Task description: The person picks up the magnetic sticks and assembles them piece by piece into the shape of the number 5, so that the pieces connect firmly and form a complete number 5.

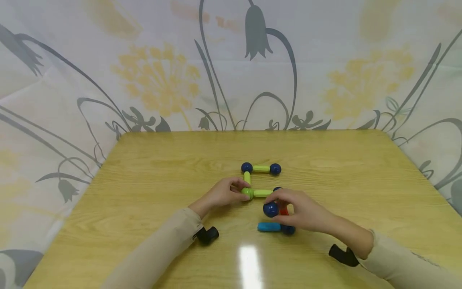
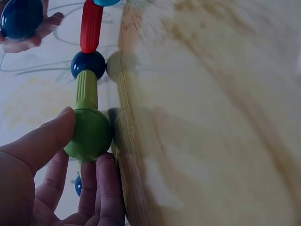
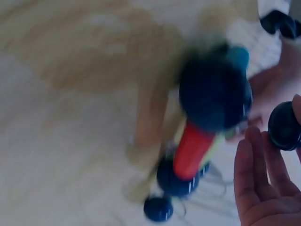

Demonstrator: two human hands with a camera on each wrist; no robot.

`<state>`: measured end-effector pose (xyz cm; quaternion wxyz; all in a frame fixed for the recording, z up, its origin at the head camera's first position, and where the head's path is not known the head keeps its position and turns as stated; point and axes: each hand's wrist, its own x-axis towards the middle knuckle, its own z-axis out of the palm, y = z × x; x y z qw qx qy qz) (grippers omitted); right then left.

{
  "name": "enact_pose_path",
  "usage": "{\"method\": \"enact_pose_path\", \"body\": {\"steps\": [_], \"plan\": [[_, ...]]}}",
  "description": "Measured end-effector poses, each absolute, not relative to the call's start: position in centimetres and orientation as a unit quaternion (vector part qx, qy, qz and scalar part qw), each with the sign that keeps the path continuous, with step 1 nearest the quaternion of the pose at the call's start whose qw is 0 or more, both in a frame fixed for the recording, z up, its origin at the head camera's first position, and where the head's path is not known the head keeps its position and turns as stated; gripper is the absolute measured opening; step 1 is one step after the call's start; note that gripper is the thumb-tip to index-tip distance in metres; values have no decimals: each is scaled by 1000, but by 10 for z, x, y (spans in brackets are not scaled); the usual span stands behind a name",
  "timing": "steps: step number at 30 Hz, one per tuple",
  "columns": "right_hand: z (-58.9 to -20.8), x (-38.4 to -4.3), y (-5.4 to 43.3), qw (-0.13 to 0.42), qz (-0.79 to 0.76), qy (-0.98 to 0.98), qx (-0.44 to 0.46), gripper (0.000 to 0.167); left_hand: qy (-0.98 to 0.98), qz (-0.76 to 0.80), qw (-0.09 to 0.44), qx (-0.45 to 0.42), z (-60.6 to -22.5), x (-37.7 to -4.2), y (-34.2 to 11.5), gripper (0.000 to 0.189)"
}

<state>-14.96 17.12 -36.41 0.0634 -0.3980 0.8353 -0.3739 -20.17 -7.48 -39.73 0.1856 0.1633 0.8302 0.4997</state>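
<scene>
My left hand (image 1: 223, 193) pinches a green ball (image 1: 247, 194) between thumb and fingers; the ball sits in a chain of toy rods and balls on the table. From it one lime rod (image 1: 247, 177) runs to a navy ball (image 1: 247, 167), another lime rod (image 1: 262, 193) toward a navy ball (image 2: 88, 65) joined to a red rod (image 2: 91, 28). My right hand (image 1: 304, 210) holds a loose navy ball (image 1: 270, 209) above the table. Partly behind that hand lie the red rod's other end, a navy ball (image 1: 288, 230) and a light blue rod (image 1: 268, 227) pointing left.
At the chain's far end, a lime rod (image 1: 261, 169) joins the back navy ball to another navy ball (image 1: 275, 169). A wooden table (image 1: 151, 160) carries everything. Patterned cloth (image 1: 310, 80) hangs behind it. Black wrist pieces (image 1: 207, 236) stick out from both sleeves.
</scene>
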Motion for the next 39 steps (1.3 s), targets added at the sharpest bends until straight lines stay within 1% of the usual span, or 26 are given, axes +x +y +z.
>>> {"method": "enact_pose_path", "body": {"steps": [5,9,12,23,33,39], "plan": [[-379,-146,150,102,-335,837,-420,32,836,489,189,159,-397,-205,-71,28],[-384,-142,146,136,-303,842,-426,33,838,486,191,158,-399,-206,-68,28],[-385,-141,146,150,-287,841,-434,34,836,489,194,158,-400,-206,-65,28],[-386,-145,151,141,-314,817,-463,36,830,496,202,160,-402,-206,-63,29],[-385,-142,153,175,-320,812,-457,37,830,495,206,156,-404,-205,-64,27],[-385,-140,157,179,-319,815,-450,38,826,501,203,158,-403,-202,-63,30]]}}
